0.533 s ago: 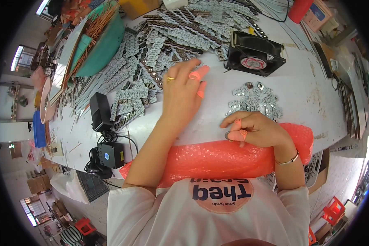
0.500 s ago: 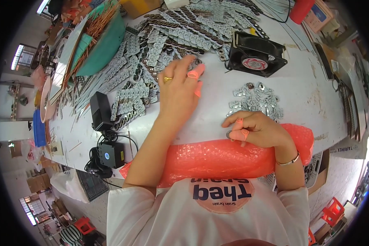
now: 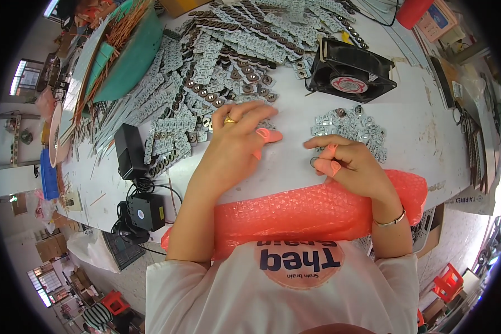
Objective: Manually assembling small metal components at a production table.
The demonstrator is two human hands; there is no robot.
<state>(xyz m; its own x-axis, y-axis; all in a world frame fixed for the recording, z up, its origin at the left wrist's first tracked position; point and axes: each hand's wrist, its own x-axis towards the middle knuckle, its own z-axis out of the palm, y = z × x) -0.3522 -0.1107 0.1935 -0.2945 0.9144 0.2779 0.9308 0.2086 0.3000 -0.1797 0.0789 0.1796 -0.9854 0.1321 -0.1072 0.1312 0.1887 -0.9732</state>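
My left hand [image 3: 236, 139], with a gold ring and orange fingertip covers, lies flat on the white table [image 3: 428, 139]. Its fingertips rest on the near edge of a big heap of small grey circuit board strips [image 3: 228, 61], and I see nothing gripped in it. My right hand [image 3: 348, 164], also with orange fingertip covers, pinches a small dark ring-shaped part [image 3: 314, 162] just above the table. Right behind it lies a little pile of silvery board pieces [image 3: 350, 125]. Both forearms rest on a roll of pink bubble wrap [image 3: 295, 214] along the table's near edge.
A black square fan [image 3: 350, 72] lies behind the little pile. Two black power adapters [image 3: 131, 150] with cables sit at the left. A green basin [image 3: 128, 53] stands at the far left and a red container [image 3: 412, 11] at the far right.
My left hand reached into the heap of board strips, then drew back toward me to its near edge. My right hand has barely moved, its fingers still pinched.
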